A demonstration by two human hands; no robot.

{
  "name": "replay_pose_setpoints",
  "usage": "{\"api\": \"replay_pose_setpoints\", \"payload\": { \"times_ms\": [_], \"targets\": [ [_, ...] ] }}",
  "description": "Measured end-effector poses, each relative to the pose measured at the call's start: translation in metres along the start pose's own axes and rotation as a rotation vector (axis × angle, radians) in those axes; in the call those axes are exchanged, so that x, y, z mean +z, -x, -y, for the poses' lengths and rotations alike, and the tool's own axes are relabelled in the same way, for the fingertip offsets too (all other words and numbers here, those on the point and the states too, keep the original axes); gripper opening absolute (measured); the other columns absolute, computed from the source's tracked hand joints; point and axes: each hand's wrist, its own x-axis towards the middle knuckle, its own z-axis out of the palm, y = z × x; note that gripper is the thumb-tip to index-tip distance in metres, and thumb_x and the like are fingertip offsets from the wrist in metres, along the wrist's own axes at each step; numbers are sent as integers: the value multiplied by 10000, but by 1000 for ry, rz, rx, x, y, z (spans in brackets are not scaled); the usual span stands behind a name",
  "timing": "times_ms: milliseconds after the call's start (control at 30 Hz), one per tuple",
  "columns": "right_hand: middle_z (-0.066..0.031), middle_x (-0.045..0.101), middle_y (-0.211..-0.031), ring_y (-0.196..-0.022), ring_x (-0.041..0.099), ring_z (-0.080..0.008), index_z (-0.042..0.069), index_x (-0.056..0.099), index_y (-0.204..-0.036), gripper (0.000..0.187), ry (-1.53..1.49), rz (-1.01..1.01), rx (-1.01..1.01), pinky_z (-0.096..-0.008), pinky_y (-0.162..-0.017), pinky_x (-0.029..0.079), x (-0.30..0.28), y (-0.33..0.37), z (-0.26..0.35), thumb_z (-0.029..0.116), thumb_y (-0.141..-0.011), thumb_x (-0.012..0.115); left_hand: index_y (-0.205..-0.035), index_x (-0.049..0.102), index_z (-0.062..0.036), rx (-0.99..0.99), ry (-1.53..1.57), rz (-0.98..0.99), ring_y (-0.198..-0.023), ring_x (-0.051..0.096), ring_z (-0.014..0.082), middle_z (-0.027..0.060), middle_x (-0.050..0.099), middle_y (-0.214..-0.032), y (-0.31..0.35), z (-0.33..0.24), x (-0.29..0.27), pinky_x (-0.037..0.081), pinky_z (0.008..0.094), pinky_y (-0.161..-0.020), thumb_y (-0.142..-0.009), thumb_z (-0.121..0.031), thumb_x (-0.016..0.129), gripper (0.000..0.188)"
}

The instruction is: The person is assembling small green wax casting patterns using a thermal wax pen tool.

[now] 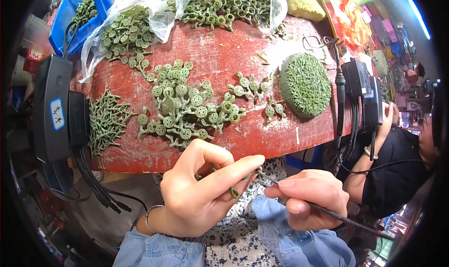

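My left hand [199, 192] is closed in front of the table edge, pinching small green pieces, one with a ring-shaped end [235, 192] showing below the fingers. The rest of what it grips is hidden by the fingers. In my right hand [311, 197] is a slim, dark pen-like tool [327, 213], held between thumb and fingers. Its thin tip meets the green piece at my left fingertips. Just beyond my hands, a loose pile of pale green stemmed pieces with round, perforated heads [181, 90] lies on the red table [224, 47].
Thin green sticks [108, 120] lie at left, beside a black device [54, 108] with cables. A textured green round block [305, 85] sits at right. Plastic bags [163, 14] of green pieces and a blue bin [58, 26] stand behind. Another person [390, 173] works at right.
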Motion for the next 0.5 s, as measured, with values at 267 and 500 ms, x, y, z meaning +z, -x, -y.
{"api": "replay_pose_setpoints", "payload": {
  "times_ms": [267, 500],
  "targets": [
    [-141, 634, -678, -523, 625, -219, -91, 563, -947, 309, 159, -82, -90, -284, -446, 510, 0, 1, 2, 1, -691, 709, -916, 704, -118, 52, -85, -87, -594, 474, 101, 11, 478, -728, 1, 0, 2, 376, 223, -486, -602, 60, 725, 361],
    [-143, 627, -664, -530, 626, -216, -93, 564, -942, 294, 83, -17, -68, -279, -453, 513, 4, 2, 2, 1, -701, 703, -913, 703, -112, 72, -75, -62, -603, 478, 111, 18, 479, -737, 3, 0, 2, 386, 234, -500, -614, 43, 726, 337]
  ]
}}
